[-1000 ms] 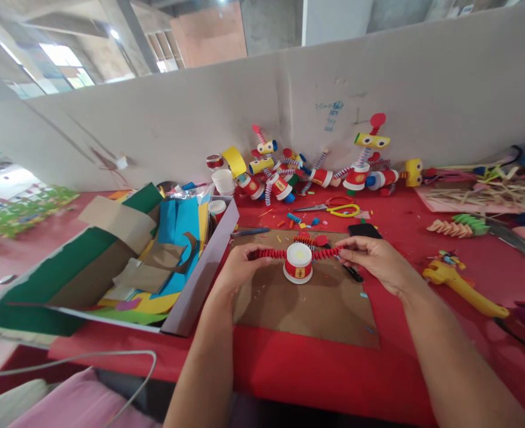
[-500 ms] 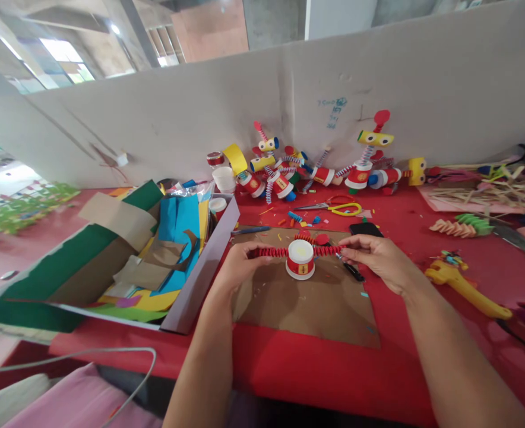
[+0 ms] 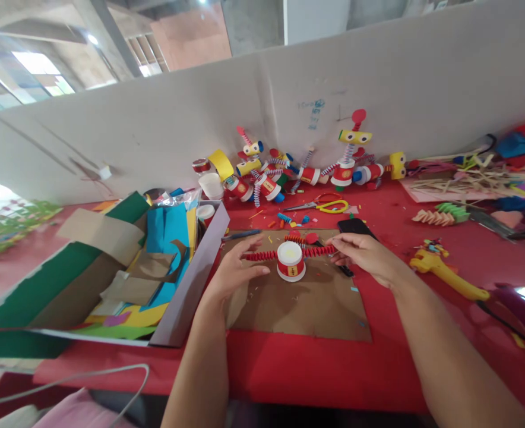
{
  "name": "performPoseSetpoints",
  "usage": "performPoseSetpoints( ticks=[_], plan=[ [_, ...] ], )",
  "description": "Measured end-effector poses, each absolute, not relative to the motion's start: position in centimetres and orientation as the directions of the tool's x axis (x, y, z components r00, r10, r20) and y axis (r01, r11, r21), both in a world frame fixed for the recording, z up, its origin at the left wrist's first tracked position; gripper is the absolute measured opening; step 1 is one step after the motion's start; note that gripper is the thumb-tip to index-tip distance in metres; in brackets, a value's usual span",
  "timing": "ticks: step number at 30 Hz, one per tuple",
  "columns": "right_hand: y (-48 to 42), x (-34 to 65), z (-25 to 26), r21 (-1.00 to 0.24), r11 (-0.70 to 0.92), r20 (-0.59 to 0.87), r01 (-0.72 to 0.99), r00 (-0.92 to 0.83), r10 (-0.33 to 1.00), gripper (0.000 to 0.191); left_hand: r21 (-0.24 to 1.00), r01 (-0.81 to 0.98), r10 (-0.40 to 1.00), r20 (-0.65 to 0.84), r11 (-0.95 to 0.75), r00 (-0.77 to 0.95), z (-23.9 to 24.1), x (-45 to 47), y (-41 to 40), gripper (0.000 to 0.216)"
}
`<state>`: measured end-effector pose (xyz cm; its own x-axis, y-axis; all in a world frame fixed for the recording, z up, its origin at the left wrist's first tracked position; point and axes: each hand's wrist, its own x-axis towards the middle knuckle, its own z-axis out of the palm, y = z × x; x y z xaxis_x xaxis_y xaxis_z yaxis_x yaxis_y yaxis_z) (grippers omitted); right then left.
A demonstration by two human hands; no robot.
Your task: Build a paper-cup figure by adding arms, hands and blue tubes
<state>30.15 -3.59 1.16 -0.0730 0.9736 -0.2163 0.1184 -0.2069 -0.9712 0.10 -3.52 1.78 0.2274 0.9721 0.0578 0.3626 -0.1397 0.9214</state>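
An upside-down red and white paper cup (image 3: 290,269) stands on a brown cardboard sheet (image 3: 298,315). From its sides stick out two folded red paper springs, a left paper spring (image 3: 263,256) and a right paper spring (image 3: 318,251). My left hand (image 3: 236,270) is open, thumb and fingers apart around the left spring's outer end. The fingertips of my right hand (image 3: 364,255) are pinched on the right spring's outer end. Behind the cup lie an orange-red paper spring (image 3: 294,239) and a red paper disc (image 3: 311,238).
Finished cup figures (image 3: 269,187) line the wall. Yellow-handled scissors (image 3: 329,206) and a black phone (image 3: 355,227) lie beyond the cardboard. A yellow glue gun (image 3: 452,276) is at right; a box of coloured paper (image 3: 195,279) stands at left.
My left hand has opened, its thumb and fingers coming off the left spring. My right hand stays on the right spring. The whole view has shifted slightly, moving things leftward.
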Motion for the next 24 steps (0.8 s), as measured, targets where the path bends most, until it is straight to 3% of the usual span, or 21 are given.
performPoseSetpoints(
  ticks=[5, 9, 12, 17, 24],
  plan=[
    [-3.4, 30.0, 0.8, -0.961, -0.267, -0.271, 0.067, -0.054, 0.961, 0.021, 0.765, 0.524, 0.924, 0.267, -0.375, 0.273, 1.7, 1.3, -3.6, 0.068],
    [-3.3, 29.5, 0.3, -0.972, -0.12, -0.142, 0.202, -0.099, 0.985, 0.03, 0.533, 0.686, 0.868, 0.337, -0.495, 0.364, 1.7, 2.9, -4.0, 0.063],
    [-3.4, 28.7, 0.1, -0.965, 0.012, -0.041, 0.262, -0.194, 0.98, 0.036, 0.43, 0.747, 0.852, 0.38, -0.507, 0.36, 1.6, 3.8, -4.2, 0.06],
    [-3.7, 27.1, 0.0, -0.897, 0.227, 0.157, 0.379, -0.207, 0.966, 0.023, 0.383, 0.773, 0.845, 0.4, -0.506, 0.355, 1.5, 4.5, -4.3, 0.056],
    [-4.1, 25.8, 0.2, -0.838, 0.302, 0.245, 0.454, -0.182, 0.952, 0.017, 0.374, 0.784, 0.854, 0.376, -0.495, 0.36, 1.2, 4.9, -4.3, 0.044]
  ],
)
